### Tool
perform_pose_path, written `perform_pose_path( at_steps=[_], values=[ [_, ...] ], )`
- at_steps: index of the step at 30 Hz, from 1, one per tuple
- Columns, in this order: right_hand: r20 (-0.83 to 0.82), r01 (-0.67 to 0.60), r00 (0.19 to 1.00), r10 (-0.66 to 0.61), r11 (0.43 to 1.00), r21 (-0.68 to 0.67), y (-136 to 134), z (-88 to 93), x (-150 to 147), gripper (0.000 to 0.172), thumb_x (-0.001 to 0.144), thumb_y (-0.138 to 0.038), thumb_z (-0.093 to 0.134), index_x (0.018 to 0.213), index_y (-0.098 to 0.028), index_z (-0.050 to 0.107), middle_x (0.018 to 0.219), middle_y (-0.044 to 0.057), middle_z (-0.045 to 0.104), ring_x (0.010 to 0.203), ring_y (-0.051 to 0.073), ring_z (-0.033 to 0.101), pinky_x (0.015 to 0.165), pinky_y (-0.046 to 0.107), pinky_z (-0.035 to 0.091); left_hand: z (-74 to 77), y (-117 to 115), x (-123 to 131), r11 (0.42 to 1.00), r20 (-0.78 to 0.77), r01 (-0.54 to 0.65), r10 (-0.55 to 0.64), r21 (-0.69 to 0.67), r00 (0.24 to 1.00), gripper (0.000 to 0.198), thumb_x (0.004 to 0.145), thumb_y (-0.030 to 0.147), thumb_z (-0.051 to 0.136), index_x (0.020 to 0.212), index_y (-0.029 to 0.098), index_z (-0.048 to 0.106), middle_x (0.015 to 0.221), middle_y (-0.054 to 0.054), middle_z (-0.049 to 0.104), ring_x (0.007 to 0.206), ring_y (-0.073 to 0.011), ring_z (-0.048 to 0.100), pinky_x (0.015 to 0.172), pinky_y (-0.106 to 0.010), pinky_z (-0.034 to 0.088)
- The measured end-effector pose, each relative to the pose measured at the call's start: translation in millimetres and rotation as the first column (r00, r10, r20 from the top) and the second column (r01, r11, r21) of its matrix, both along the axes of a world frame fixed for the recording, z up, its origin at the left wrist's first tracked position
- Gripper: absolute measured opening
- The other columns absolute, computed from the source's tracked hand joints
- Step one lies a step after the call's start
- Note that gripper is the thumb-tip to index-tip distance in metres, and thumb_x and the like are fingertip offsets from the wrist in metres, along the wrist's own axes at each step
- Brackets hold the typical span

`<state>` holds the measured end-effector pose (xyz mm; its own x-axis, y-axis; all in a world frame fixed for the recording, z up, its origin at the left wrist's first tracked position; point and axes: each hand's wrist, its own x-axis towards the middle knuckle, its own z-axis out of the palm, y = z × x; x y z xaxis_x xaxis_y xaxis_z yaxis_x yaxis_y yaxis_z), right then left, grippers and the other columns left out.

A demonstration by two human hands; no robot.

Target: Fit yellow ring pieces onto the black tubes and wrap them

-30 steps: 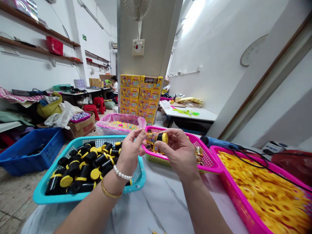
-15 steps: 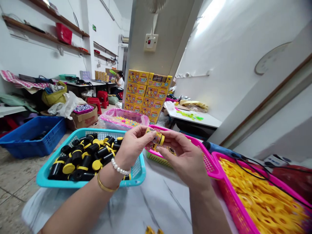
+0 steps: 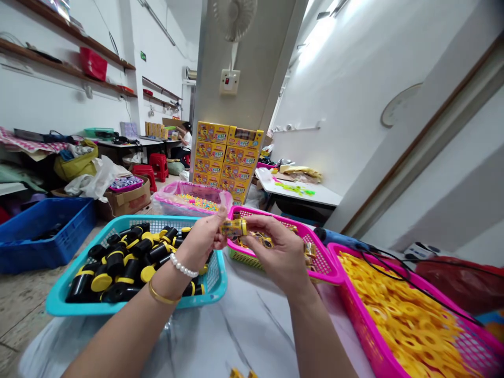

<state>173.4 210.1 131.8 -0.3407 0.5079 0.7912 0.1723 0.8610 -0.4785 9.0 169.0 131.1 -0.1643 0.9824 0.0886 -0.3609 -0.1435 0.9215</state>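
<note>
A small cylinder with a yellow printed wrap (image 3: 233,227) is held crosswise between my two hands. My left hand (image 3: 201,239), with a pearl bracelet and a gold bangle on its wrist, is closed on the cylinder's left end. Thumb and fingers of my right hand (image 3: 279,252) pinch its right end, where a yellow rim shows. Under my hands is a pink basket (image 3: 329,262) of similar wrapped cylinders, partly covered by my right hand. To the left, a turquoise basket (image 3: 136,311) holds black cylinders with yellow rims (image 3: 128,262).
A pink basket (image 3: 360,320) of yellow ring-shaped pieces stands at the right, a black cable across it. Colourful beads fill a lined pink basket (image 3: 189,189) behind. Yellow printed boxes (image 3: 226,157) are stacked against a pillar. A blue crate (image 3: 43,236) sits left; a person (image 3: 185,142) sits far back.
The view has shifted, showing more of the fan. The cylinder has turned from slanted to nearly level. My hands have drawn slightly apart along it.
</note>
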Motion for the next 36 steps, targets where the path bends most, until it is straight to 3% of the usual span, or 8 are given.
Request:
perform_pose_path(
  at_steps=[5, 9, 12, 17, 21, 27, 30, 36],
  values=[
    [-0.008, -0.027, 1.0, 0.026, 0.986, -0.167, 4, -5.6, -3, 0.019, 0.077, -0.019, 0.073, 0.095, -0.019, 0.072, 0.091, 0.005, 0.075, 0.083, 0.02, 0.071, 0.081, 0.036, 0.058, -8.3, -1, 3, 0.993, -0.13, -0.008, 0.024, 0.122, 0.991, 0.051, 0.063, 0.056, 0.083, 0.08, 0.01, 0.07, 0.074, -0.004, 0.066, 0.066, -0.0099, 0.057, 0.059, -0.02, 0.042],
    [-0.124, -0.217, 0.976, 0.18, 0.865, -0.452, 12, -9.3, -3, 0.024, 0.07, -0.025, 0.078, 0.092, -0.016, 0.071, 0.086, 0.006, 0.074, 0.08, 0.02, 0.071, 0.077, 0.035, 0.059, -9.8, -2, 7, 0.983, -0.236, -0.049, 0.091, 0.178, 0.968, 0.048, 0.065, 0.053, 0.082, 0.088, 0.011, 0.072, 0.076, -0.003, 0.069, 0.07, -0.0111, 0.058, 0.067, -0.022, 0.045],
    [-0.178, -0.287, 0.956, 0.233, 0.863, -0.415, 13, -8.4, -2, 0.028, 0.073, -0.023, 0.076, 0.099, -0.018, 0.07, 0.089, 0.004, 0.072, 0.082, 0.018, 0.07, 0.079, 0.034, 0.059, -8.1, -3, 4, 0.992, -0.27, -0.009, 0.043, 0.127, 0.962, 0.056, 0.067, 0.056, 0.081, 0.1, 0.013, 0.068, 0.074, -0.002, 0.066, 0.065, -0.0107, 0.057, 0.059, -0.021, 0.043],
    [-0.176, -0.208, 0.973, 0.152, 0.909, -0.361, 12, -12.0, -6, 0.027, 0.07, -0.024, 0.081, 0.095, -0.019, 0.075, 0.091, 0.005, 0.073, 0.082, 0.019, 0.069, 0.079, 0.034, 0.058, -11.1, 1, 3, 0.994, -0.186, 0.0, 0.021, 0.113, 0.982, 0.056, 0.064, 0.063, 0.08, 0.085, 0.015, 0.059, 0.063, 0.005, 0.054, 0.051, -0.0053, 0.044, 0.048, -0.018, 0.033],
    [-0.324, -0.338, 0.932, 0.164, 0.72, -0.607, 13, -15.6, -14, 0.034, 0.057, -0.035, 0.09, 0.079, -0.016, 0.073, 0.074, 0.004, 0.074, 0.067, 0.017, 0.068, 0.067, 0.03, 0.057, -11.7, 2, 8, 0.967, -0.255, -0.095, 0.156, 0.238, 0.954, 0.049, 0.066, 0.056, 0.082, 0.085, 0.016, 0.062, 0.065, 0.005, 0.054, 0.055, -0.0052, 0.043, 0.05, -0.017, 0.033],
    [-0.34, -0.41, 0.912, 0.229, 0.493, -0.768, 16, -19.2, -19, 0.051, 0.061, -0.062, 0.082, 0.067, -0.015, 0.065, 0.056, 0.003, 0.067, 0.046, 0.012, 0.061, 0.048, 0.025, 0.052, -13.0, 0, 9, 0.989, -0.168, -0.037, 0.061, 0.144, 0.984, 0.055, 0.062, 0.063, 0.081, 0.08, 0.015, 0.06, 0.061, 0.006, 0.052, 0.05, -0.0046, 0.043, 0.046, -0.016, 0.032],
    [-0.305, -0.412, 0.908, 0.287, 0.483, -0.772, 18, -18.3, -14, 0.053, 0.067, -0.066, 0.076, 0.066, -0.014, 0.064, 0.057, 0.004, 0.066, 0.045, 0.012, 0.061, 0.045, 0.023, 0.05, -16.4, 2, 7, 0.996, -0.141, 0.006, 0.007, 0.091, 0.99, 0.061, 0.06, 0.072, 0.077, 0.069, 0.016, 0.053, 0.054, 0.006, 0.048, 0.042, -0.004, 0.039, 0.039, -0.016, 0.026],
    [-0.314, -0.488, 0.871, 0.378, 0.585, -0.648, 13, -8.7, -1, 0.049, 0.062, -0.03, 0.089, 0.108, -0.024, 0.073, 0.094, 0.001, 0.072, 0.066, 0.01, 0.065, 0.064, 0.024, 0.056, -18.0, 4, 6, 0.994, -0.056, 0.106, -0.107, -0.02, 0.993, 0.063, 0.059, 0.073, 0.077, 0.065, 0.016, 0.051, 0.046, 0.005, 0.047, 0.035, -0.0029, 0.035, 0.035, -0.015, 0.021]
  ],
)
